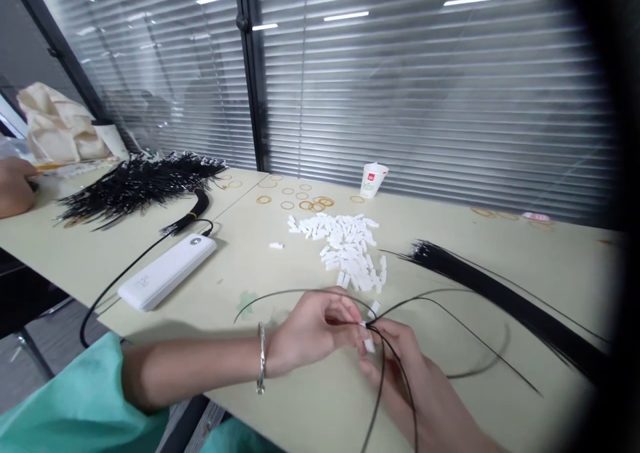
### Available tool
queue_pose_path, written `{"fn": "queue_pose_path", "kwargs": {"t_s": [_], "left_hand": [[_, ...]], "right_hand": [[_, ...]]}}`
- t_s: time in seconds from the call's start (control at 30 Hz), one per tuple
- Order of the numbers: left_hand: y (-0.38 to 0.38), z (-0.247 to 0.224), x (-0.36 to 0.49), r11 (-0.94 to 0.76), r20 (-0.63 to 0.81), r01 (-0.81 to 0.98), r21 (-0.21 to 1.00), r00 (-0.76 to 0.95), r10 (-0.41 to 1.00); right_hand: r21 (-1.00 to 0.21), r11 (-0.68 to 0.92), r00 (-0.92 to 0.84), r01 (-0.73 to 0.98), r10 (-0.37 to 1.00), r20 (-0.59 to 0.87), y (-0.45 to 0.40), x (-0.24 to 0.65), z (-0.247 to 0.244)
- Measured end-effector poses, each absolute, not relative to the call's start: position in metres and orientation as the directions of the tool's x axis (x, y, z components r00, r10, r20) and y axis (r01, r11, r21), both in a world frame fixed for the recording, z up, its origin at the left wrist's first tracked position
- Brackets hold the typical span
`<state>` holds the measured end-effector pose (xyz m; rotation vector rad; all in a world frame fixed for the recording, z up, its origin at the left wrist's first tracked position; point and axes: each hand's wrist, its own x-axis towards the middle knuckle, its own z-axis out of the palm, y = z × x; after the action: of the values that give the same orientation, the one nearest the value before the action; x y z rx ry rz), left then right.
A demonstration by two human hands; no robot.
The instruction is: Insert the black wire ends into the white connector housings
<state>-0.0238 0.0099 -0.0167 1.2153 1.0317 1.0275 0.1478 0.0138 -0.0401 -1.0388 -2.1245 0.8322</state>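
While the left hand pinches a small white connector and the right hand, fingers curled, grips thin black wires beside it, careful handling likely means steadying that junction and keeping trailing ends clear of the white connector pile just beyond.

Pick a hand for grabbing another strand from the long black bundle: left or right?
Right, probably. The right hand is nearer the black bundle, which lies ahead and to its right; the left hand has farther to reach. Both hands are at the white piece, though.
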Motion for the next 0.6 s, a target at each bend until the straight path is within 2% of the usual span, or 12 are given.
{"fn": "queue_pose_path", "kwargs": {"t_s": [0.17,0.23,0.3,0.37,0.47,0.53,0.6], "left_hand": [[0.016,0.000,-0.040,-0.072,0.005,0.153,0.986,0.401,0.916],[0.029,0.014,-0.066,-0.185,-0.009,0.326,0.927,0.513,0.858],[0.049,0.030,-0.106,-0.225,-0.025,0.443,0.868,0.491,0.871],[0.072,0.048,-0.157,-0.223,-0.023,0.571,0.790,0.391,0.920],[0.100,0.067,-0.239,-0.111,0.068,0.767,0.632,0.087,0.994],[0.108,0.071,-0.285,0.014,0.154,0.852,0.523,-0.111,0.982],[0.111,0.068,-0.316,0.120,0.217,0.891,0.437,-0.234,0.948]], "right_hand": [[-0.878,0.348,-0.424,0.329,0.885,0.192,0.027,0.148,-0.051],[-0.897,0.285,-0.397,0.337,0.907,0.139,0.031,0.148,-0.051],[-0.907,0.220,-0.371,0.359,0.925,0.078,0.031,0.147,-0.047],[-0.912,0.182,-0.356,0.367,0.934,0.044,0.031,0.145,-0.042],[-0.911,0.185,-0.435,0.369,0.901,0.007,0.030,0.145,-0.037],[-0.907,0.202,-0.480,0.369,0.877,0.000,0.031,0.146,-0.036],[-0.902,0.201,-0.493,0.382,0.870,-0.015,0.032,0.146,-0.036]]}}
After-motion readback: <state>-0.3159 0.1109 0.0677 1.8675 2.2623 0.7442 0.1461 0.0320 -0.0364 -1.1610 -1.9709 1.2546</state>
